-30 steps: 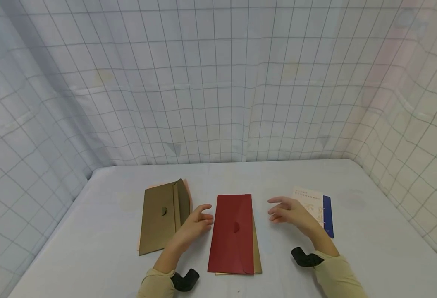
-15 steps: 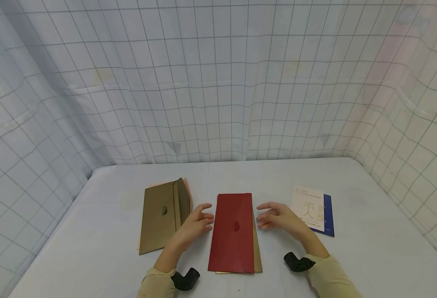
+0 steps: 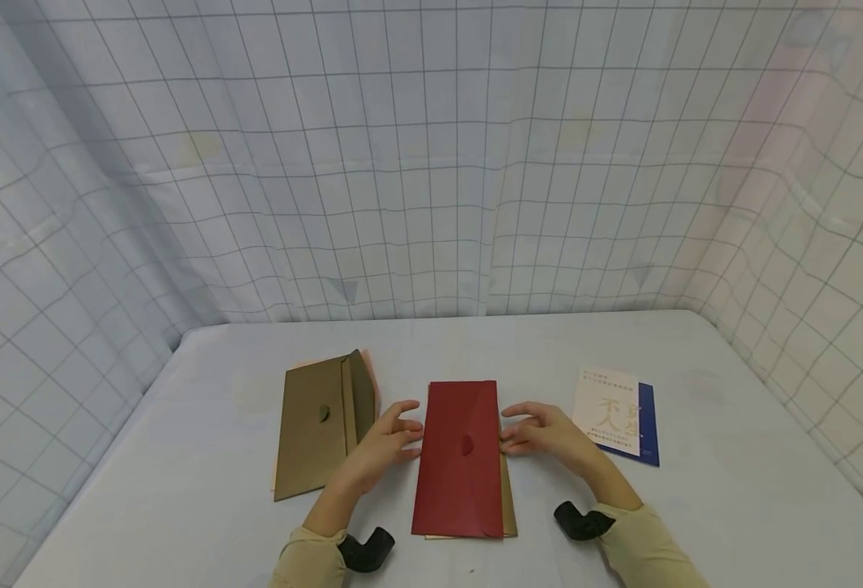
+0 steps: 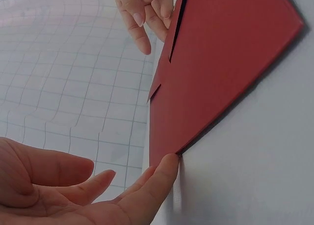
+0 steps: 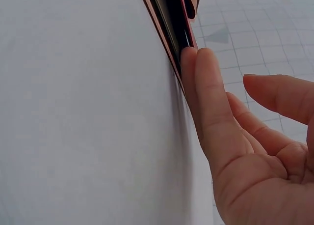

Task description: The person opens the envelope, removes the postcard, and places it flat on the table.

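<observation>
A red envelope (image 3: 460, 457) with a small rounded flap closure lies on top of a stack, in the middle of the white table. Under it, a gold envelope (image 3: 509, 506) shows along the right and bottom edges. My left hand (image 3: 381, 447) is at the stack's left side; in the left wrist view a fingertip (image 4: 169, 162) touches the red envelope's edge. My right hand (image 3: 549, 437) is at the right side, and in the right wrist view its fingertips (image 5: 207, 58) press on the layered edges. Both thumbs stand apart from the stack, and neither hand pinches anything.
To the left lie an olive-gold envelope (image 3: 312, 433) with its side flap raised and peach paper (image 3: 372, 371) behind it. A cream card (image 3: 609, 408) with gold characters overlaps a dark blue one (image 3: 648, 425) at right. White grid-patterned curtains (image 3: 431, 163) enclose the table.
My right hand has moved left from beside the cream card to the stack's right edge, uncovering the card's print. The left hand has stayed nearly still.
</observation>
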`<action>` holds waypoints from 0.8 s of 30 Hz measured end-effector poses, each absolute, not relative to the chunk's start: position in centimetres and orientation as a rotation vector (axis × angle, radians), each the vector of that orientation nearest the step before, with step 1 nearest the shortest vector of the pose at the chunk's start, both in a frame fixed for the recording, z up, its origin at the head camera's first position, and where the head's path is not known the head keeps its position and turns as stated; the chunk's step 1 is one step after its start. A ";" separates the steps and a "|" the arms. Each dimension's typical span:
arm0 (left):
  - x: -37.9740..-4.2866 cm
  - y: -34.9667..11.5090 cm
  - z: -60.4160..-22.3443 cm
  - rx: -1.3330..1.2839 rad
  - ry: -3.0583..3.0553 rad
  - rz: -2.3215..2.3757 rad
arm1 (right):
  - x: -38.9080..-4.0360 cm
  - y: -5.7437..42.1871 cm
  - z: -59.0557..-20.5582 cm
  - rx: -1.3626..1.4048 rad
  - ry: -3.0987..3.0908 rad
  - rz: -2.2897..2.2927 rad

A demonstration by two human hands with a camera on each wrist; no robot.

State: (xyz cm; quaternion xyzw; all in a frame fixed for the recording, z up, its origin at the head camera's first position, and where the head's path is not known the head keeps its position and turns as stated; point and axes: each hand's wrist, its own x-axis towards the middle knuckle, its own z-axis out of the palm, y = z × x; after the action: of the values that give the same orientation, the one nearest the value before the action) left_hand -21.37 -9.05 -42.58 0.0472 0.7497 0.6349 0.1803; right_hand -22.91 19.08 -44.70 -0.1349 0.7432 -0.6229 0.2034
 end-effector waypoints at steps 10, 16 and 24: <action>-21.3 -8.9 -42.7 0.105 2.093 1.828 | -22.9 18.3 -45.5 -0.337 2.027 -1.766; -21.3 -8.8 -42.7 0.105 2.082 1.836 | -22.8 18.1 -45.5 -0.350 2.014 -1.784; -21.3 -8.8 -42.6 0.119 2.079 1.839 | -22.6 17.7 -45.3 -0.304 2.061 -1.832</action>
State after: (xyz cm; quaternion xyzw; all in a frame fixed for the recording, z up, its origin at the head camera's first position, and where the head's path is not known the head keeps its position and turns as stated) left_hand -21.26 -8.80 -42.61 0.0422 0.7361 0.6509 0.1807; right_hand -22.64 17.72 -45.33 -0.1079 0.7304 -0.6493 0.1825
